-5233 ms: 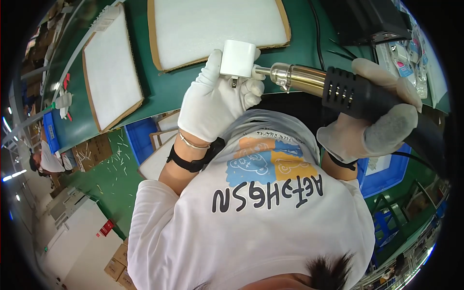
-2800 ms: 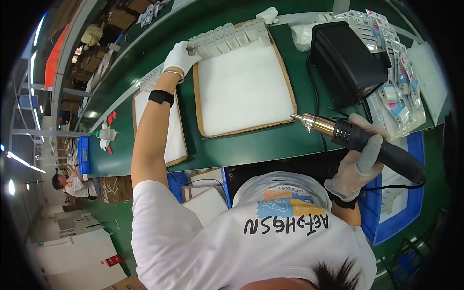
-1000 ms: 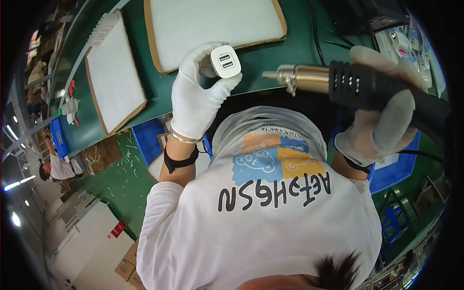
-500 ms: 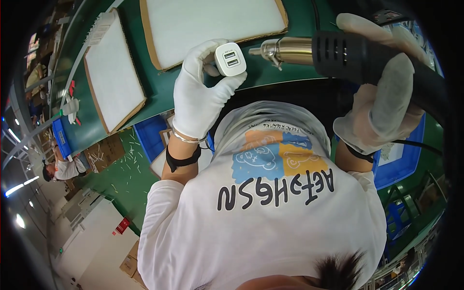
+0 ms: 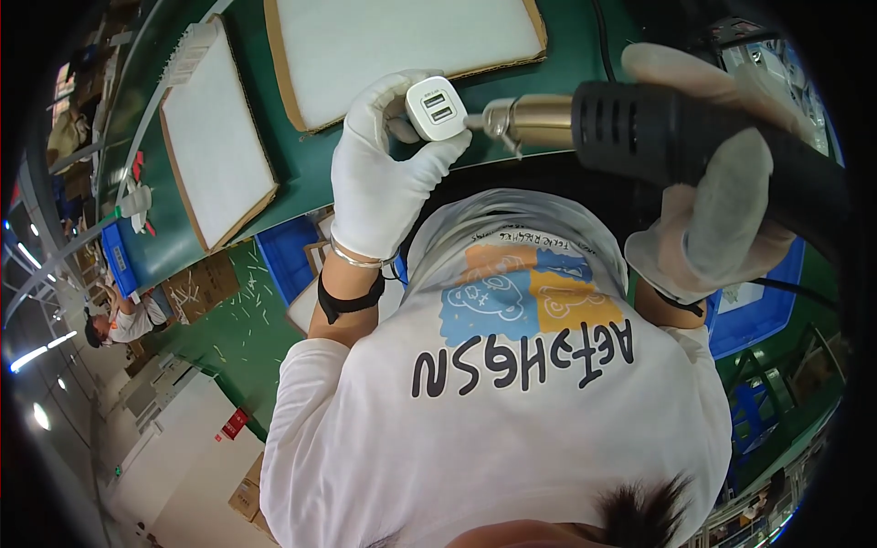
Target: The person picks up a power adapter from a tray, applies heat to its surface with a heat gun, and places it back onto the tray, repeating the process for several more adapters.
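Observation:
Between the gloved thumb and fingers of my left hand (image 5: 379, 169) is a small white USB charger (image 5: 436, 109), its two ports facing up. My right hand (image 5: 722, 196), also gloved, is wrapped round the black body of a hot air gun (image 5: 630, 131). The gun's metal nozzle (image 5: 498, 119) points left, and its narrow tip is right beside the charger's right edge. Whether the tip touches the charger I cannot tell.
White padded boards with brown cardboard edges, one large (image 5: 402, 46) and one narrower (image 5: 215, 137), lie on the green table (image 5: 306, 183). Blue bins (image 5: 758, 320) stand below on both sides. A black cable (image 5: 603, 41) crosses the table's far side. Another person (image 5: 128, 320) sits far left.
My right hand has brought the hot air gun left and slightly down, so its nozzle is now close to the charger. My left hand and the charger have barely shifted.

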### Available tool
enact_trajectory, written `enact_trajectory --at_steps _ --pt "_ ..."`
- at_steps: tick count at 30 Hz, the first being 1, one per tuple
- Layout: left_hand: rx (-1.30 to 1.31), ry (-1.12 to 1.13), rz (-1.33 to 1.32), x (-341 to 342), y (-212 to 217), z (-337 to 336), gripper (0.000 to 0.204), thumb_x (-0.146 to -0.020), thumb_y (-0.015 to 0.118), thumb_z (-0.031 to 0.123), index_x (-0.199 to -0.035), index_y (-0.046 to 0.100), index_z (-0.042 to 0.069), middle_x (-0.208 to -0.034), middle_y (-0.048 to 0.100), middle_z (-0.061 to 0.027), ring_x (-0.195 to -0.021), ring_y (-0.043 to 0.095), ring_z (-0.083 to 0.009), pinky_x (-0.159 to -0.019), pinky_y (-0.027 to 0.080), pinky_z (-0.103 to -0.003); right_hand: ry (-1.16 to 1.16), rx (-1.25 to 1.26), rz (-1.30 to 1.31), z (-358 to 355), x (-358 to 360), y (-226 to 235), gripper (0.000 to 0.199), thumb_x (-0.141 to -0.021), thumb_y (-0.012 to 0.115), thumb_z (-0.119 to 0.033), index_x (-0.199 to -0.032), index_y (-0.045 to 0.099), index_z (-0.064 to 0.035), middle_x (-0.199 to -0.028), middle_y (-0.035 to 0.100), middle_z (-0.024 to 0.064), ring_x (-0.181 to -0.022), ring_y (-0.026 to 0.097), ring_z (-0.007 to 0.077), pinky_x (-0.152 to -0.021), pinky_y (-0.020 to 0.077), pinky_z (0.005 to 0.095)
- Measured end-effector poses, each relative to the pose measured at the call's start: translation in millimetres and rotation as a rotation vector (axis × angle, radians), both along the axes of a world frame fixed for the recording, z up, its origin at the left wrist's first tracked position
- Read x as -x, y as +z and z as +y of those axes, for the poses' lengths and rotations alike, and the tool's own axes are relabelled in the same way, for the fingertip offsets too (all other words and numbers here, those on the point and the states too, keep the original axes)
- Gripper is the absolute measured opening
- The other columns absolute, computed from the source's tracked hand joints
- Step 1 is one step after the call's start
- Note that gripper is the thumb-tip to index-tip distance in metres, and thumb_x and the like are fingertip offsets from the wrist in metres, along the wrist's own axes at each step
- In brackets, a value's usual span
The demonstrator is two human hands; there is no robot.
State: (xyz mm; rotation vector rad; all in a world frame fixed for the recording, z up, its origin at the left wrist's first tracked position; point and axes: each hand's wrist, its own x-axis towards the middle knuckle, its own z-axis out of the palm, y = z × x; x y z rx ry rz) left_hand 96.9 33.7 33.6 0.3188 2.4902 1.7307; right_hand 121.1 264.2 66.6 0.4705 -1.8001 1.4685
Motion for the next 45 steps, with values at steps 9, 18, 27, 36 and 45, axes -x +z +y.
enact_trajectory --at_steps 9,18,27,36,45 --pt "-0.123 0.021 0.044 0.0 -2.8 4.3 0.051 -0.067 0.076 0.001 -0.111 0.049 0.003 -0.101 0.058 -0.0035 -0.083 0.055 -0.0102 -0.075 0.046 -0.025 -0.122 -0.137 0.009 -0.3 2.0 5.5 0.035 -0.091 0.043 -0.025 -0.101 0.056 0.0063 -0.084 0.066 0.0214 -0.064 0.062 0.0158 -0.058 0.05 0.0234" --pt "0.085 0.065 0.155 0.3 -6.0 2.4 0.052 -0.064 0.078 -0.001 -0.109 0.052 0.004 -0.103 0.055 -0.0049 -0.084 0.057 -0.012 -0.076 0.048 -0.025 0.055 -0.07 -0.017 -3.5 2.0 8.6 0.033 -0.091 0.043 -0.022 -0.1 0.056 0.0077 -0.084 0.066 0.0203 -0.066 0.062 0.0151 -0.06 0.0506 0.0236" --pt "0.006 0.072 0.176 1.9 -6.7 3.2 0.051 -0.063 0.079 0.001 -0.107 0.054 0.005 -0.104 0.054 -0.0054 -0.084 0.058 -0.0125 -0.075 0.048 -0.025 0.018 -0.109 0.037 -8.8 7.5 7.4 0.033 -0.093 0.046 -0.023 -0.106 0.052 0.0067 -0.085 0.066 0.0205 -0.063 0.062 0.0153 -0.06 0.0508 0.0231" --pt "0.021 0.092 0.155 1.7 -6.1 5.1 0.05 -0.064 0.079 0.002 -0.106 0.053 0.005 -0.102 0.055 -0.0048 -0.084 0.058 -0.0125 -0.075 0.049 -0.025 -0.081 -0.141 0.01 -21.7 5.1 16.5 0.031 -0.095 0.045 -0.024 -0.106 0.052 0.0038 -0.085 0.067 0.0191 -0.062 0.062 0.0146 -0.06 0.0506 0.0219" --pt "0.012 0.111 0.192 1.0 -9.8 5.6 0.053 -0.064 0.08 0.003 -0.107 0.049 0.004 -0.104 0.054 -0.0056 -0.085 0.058 -0.0135 -0.074 0.049 -0.025 -0.068 -0.181 0.022 -8.0 5.2 13.2 0.031 -0.093 0.047 -0.025 -0.099 0.056 0.0034 -0.084 0.067 0.0181 -0.064 0.063 0.016 -0.062 0.0518 0.0222"
